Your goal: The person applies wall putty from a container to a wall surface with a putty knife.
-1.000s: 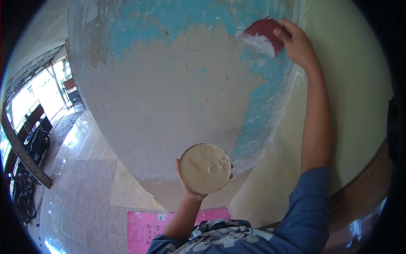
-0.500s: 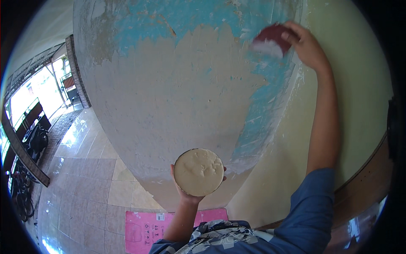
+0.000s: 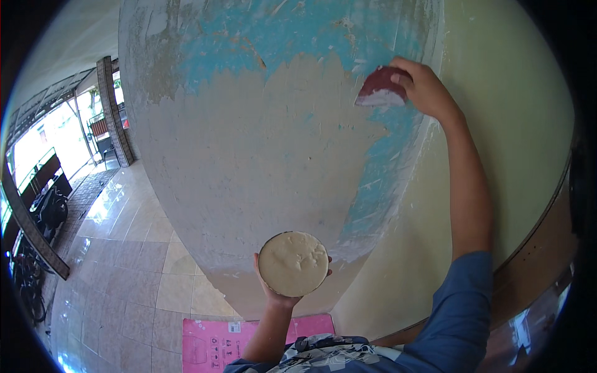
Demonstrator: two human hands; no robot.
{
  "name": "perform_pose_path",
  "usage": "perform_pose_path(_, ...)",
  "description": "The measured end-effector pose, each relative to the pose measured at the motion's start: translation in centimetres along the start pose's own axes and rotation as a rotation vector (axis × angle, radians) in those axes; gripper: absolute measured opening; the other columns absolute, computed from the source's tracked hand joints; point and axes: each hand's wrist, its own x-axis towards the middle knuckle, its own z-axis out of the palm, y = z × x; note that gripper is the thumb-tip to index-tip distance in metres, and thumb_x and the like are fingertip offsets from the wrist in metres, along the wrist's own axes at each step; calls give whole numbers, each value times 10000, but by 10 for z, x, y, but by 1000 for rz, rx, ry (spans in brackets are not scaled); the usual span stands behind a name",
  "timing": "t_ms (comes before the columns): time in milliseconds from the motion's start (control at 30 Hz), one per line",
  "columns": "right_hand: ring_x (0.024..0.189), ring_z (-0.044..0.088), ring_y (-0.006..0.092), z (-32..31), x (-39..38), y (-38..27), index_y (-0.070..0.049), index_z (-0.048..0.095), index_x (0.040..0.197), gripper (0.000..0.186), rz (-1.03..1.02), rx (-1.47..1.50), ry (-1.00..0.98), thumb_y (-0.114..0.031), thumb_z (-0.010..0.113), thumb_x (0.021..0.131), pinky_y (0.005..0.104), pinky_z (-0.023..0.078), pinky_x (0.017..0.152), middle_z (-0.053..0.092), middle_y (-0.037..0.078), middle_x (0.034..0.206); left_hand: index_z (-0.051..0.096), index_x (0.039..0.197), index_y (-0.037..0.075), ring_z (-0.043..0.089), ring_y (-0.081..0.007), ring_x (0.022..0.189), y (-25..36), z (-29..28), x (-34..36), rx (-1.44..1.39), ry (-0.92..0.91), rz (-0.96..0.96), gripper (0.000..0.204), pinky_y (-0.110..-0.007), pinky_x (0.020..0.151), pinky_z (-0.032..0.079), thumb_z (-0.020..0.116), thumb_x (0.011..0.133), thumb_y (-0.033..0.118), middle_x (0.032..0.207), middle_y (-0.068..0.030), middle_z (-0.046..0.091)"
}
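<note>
Closed on a dark red, half-round putty scraper point(image 3: 384, 83), my right hand point(image 3: 423, 87) is up at the right part of the wall point(image 3: 261, 149). White filler coats the scraper's lower edge, which lies at or very near the wall surface. That wall is partly turquoise paint and partly smooth pale grey filler. Low in the middle, my left hand point(image 3: 278, 294) holds a round tub point(image 3: 293, 264) from below, fingers wrapped round its sides. Cream-coloured putty fills it, with a dented, lumpy top.
A yellow-green wall point(image 3: 510, 155) meets the worked wall at a corner on the right. Pink cardboard point(image 3: 205, 342) lies on the tiled floor point(image 3: 124, 273) below. At far left are a pillar point(image 3: 114, 112), a motorbike point(image 3: 50, 211) and a bicycle point(image 3: 31, 286).
My right hand has moved the scraper down and slightly left in the picture. The view has shifted a little; the left hand still holds the tub low in the middle.
</note>
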Motion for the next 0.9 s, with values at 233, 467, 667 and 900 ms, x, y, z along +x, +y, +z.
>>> perform_pose_path(233, 922, 661, 292, -18, 12, 21, -33, 603, 1148, 222, 0, 116, 253, -171, 589, 975, 358, 503, 848, 689, 163, 1008, 385, 1466, 101, 449, -591, 1229, -1, -4, 2, -25, -7, 6, 996, -710, 949, 440, 475, 789, 826, 1404, -272, 451)
perform_pose_path(467, 879, 600, 241, -9, 25, 15, -12, 583, 1129, 194, -54, -25, 146, -144, 580, 987, 326, 477, 874, 663, 142, 981, 391, 1463, 99, 453, -588, 1229, -3, 2, -1, -60, -20, 0, 1005, -705, 956, 439, 484, 782, 832, 1410, -264, 451)
perform_pose_path(667, 890, 661, 274, -11, 19, 25, -25, 603, 1134, 204, -47, 65, 179, -148, 587, 973, 366, 509, 835, 683, 186, 978, 390, 1456, 90, 470, -572, 1218, -4, 4, -4, -30, -16, 42, 1016, -690, 951, 451, 501, 773, 834, 1383, -276, 465)
perform_pose_path(900, 907, 635, 386, -1, 35, 28, -33, 598, 1133, 199, -114, -70, 138, -147, 582, 970, 386, 501, 825, 675, 207, 1001, 419, 1434, 113, 508, -527, 1189, -5, -1, -2, 35, 15, 59, 982, -707, 953, 420, 426, 781, 847, 1373, -241, 486)
